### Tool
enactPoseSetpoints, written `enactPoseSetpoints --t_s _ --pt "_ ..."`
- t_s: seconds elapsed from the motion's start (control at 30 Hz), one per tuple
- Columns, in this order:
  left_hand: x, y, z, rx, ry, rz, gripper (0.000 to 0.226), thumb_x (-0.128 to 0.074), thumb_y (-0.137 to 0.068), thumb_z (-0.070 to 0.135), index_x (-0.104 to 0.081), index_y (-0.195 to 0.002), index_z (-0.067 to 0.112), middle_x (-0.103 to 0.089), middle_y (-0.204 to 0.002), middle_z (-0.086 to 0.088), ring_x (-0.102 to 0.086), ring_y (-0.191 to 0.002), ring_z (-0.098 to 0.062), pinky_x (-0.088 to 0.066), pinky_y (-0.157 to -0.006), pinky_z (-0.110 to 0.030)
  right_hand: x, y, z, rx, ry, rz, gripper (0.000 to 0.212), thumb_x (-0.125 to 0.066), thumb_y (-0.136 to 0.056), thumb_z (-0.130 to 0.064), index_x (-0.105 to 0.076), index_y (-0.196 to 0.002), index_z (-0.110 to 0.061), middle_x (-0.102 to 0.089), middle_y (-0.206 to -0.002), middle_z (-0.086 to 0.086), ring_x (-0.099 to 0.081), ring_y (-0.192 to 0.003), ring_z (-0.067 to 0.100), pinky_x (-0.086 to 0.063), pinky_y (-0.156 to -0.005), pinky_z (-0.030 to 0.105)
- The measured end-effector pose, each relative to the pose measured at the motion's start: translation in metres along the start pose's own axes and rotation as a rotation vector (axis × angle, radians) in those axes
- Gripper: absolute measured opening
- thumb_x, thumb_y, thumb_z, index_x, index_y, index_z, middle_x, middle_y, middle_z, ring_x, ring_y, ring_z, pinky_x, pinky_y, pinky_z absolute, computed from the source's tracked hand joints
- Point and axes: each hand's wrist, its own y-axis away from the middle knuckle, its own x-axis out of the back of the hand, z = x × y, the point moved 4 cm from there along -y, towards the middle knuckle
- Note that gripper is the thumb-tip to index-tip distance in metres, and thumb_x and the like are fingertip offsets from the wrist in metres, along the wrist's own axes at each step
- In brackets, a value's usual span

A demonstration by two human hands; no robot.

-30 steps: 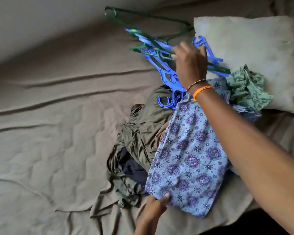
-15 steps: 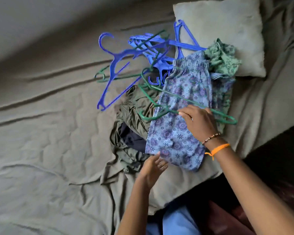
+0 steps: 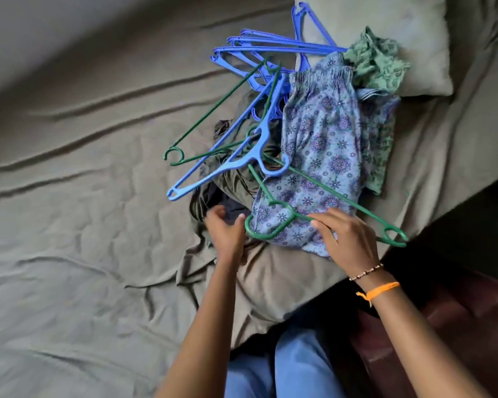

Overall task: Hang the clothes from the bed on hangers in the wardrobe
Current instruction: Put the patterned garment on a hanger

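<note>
A blue floral-print garment (image 3: 325, 145) lies on top of a clothes pile on the bed (image 3: 69, 225), with an olive garment (image 3: 236, 179) and a dark one under its left side and a green patterned garment (image 3: 377, 61) at its far end. A green hanger (image 3: 273, 222) rests across the floral garment's near end. My right hand (image 3: 345, 239) grips that hanger's bar. My left hand (image 3: 224, 231) is at the hanger's hook, fingers apart, over the dark cloth. Several blue hangers (image 3: 259, 50) and another green hanger (image 3: 213, 110) lie tangled beyond the pile.
A pale pillow (image 3: 408, 33) lies at the far right of the bed, partly under the clothes. The bed's edge runs diagonally at the right, with dark floor (image 3: 457, 225) beyond. My knees in blue trousers (image 3: 293, 363) show at the bottom.
My right hand has dragged the green hanger down to the near end of the floral garment. A blue hanger has slid down onto the pile. My left hand has moved up to the hanger's hook.
</note>
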Motion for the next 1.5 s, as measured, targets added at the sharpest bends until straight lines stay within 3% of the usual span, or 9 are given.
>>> enactPoseSetpoints --t_s 0.1,0.17,0.33,0.4,0.5,0.7,0.93,1.17,1.5 --pt "0.007 -0.026 0.05 -0.378 -0.578 0.23 0.083 -0.069 -0.066 0.007 -0.033 -0.14 0.011 -0.036 -0.14 -0.015 -0.033 -0.131 -0.034 -0.021 -0.113 -0.043 0.021 -0.01 -0.003 0.06 0.014 0.108 0.023 -0.053 -0.089 -0.029 -0.072 -0.087 -0.017 -0.068 -0.079 0.002 -0.064 -0.071 0.026 -0.048 -0.06 0.033" --pt "0.003 -0.048 0.081 -0.514 -0.878 0.197 0.091 -0.063 -0.071 0.006 -0.018 -0.149 0.019 -0.025 -0.151 -0.01 -0.016 -0.142 -0.034 -0.001 -0.116 -0.047 0.033 -0.013 -0.001 0.079 -0.026 0.16 0.023 -0.054 -0.089 -0.029 -0.071 -0.084 -0.015 -0.067 -0.076 0.002 -0.064 -0.069 0.027 -0.049 -0.058 0.036" --pt "-0.01 -0.1 0.094 -0.554 -1.263 -0.138 0.044 -0.057 -0.084 0.018 -0.054 -0.128 0.014 -0.048 -0.134 -0.011 -0.023 -0.139 -0.035 0.001 -0.114 -0.056 0.047 -0.005 0.007 0.139 -0.06 0.216 0.03 -0.053 -0.091 -0.03 -0.072 -0.082 -0.009 -0.067 -0.072 0.005 -0.061 -0.064 0.028 -0.049 -0.057 0.039" --pt "-0.013 -0.109 0.088 -0.506 -1.162 -0.226 0.031 -0.055 -0.086 0.017 -0.06 -0.116 0.01 -0.06 -0.119 -0.018 -0.045 -0.124 -0.035 -0.02 -0.111 -0.05 0.045 -0.005 0.016 0.122 -0.065 0.199 0.029 -0.055 -0.091 -0.03 -0.073 -0.084 -0.009 -0.068 -0.073 0.006 -0.062 -0.064 0.029 -0.049 -0.058 0.041" --pt "-0.016 -0.106 0.076 -0.395 -1.03 -0.363 0.022 -0.056 -0.085 0.012 -0.063 -0.101 -0.002 -0.062 -0.103 -0.029 -0.06 -0.099 -0.04 -0.045 -0.083 -0.042 0.041 -0.004 0.025 0.078 -0.096 0.171 0.028 -0.055 -0.09 -0.029 -0.073 -0.084 -0.008 -0.066 -0.072 0.005 -0.061 -0.063 0.028 -0.048 -0.058 0.041" --pt "-0.012 -0.091 0.104 -0.476 -0.854 -0.272 0.012 -0.057 -0.085 0.012 -0.052 -0.076 0.006 -0.054 -0.076 -0.018 -0.057 -0.081 -0.035 -0.031 -0.063 -0.033 0.039 -0.014 0.03 0.127 0.051 0.057 0.027 -0.052 -0.09 -0.032 -0.073 -0.084 -0.015 -0.067 -0.074 0.001 -0.064 -0.068 0.027 -0.047 -0.058 0.035" --pt "-0.006 -0.056 0.15 -0.686 -1.046 -0.032 0.017 -0.05 -0.091 0.02 -0.063 -0.091 0.01 -0.065 -0.092 -0.019 -0.059 -0.092 -0.039 -0.029 -0.063 -0.033 0.057 -0.056 -0.03 0.19 0.286 0.065 0.021 -0.054 -0.086 -0.033 -0.068 -0.077 -0.021 -0.06 -0.066 -0.001 -0.06 -0.064 0.025 -0.032 -0.058 0.032" --pt "0.027 -0.054 0.2 -1.014 -1.008 -0.01 0.025 -0.046 -0.081 0.028 -0.068 -0.079 0.015 -0.069 -0.078 -0.013 -0.061 -0.08 -0.033 -0.027 -0.078 -0.036 0.099 -0.101 -0.073 0.587 0.533 -0.001 0.017 -0.055 -0.083 -0.036 -0.066 -0.073 -0.028 -0.058 -0.068 -0.007 -0.055 -0.07 0.017 -0.021 -0.073 0.033" --pt "0.049 -0.068 0.235 -1.008 -0.883 0.249 0.022 -0.046 -0.088 0.024 -0.068 -0.086 0.018 -0.07 -0.089 -0.007 -0.055 -0.092 -0.029 -0.019 -0.079 -0.035 0.085 -0.091 0.003 0.21 0.415 -0.014 0.032 -0.046 -0.082 -0.048 -0.072 -0.076 -0.031 -0.062 -0.069 -0.01 -0.056 -0.07 0.02 -0.019 -0.072 0.033"
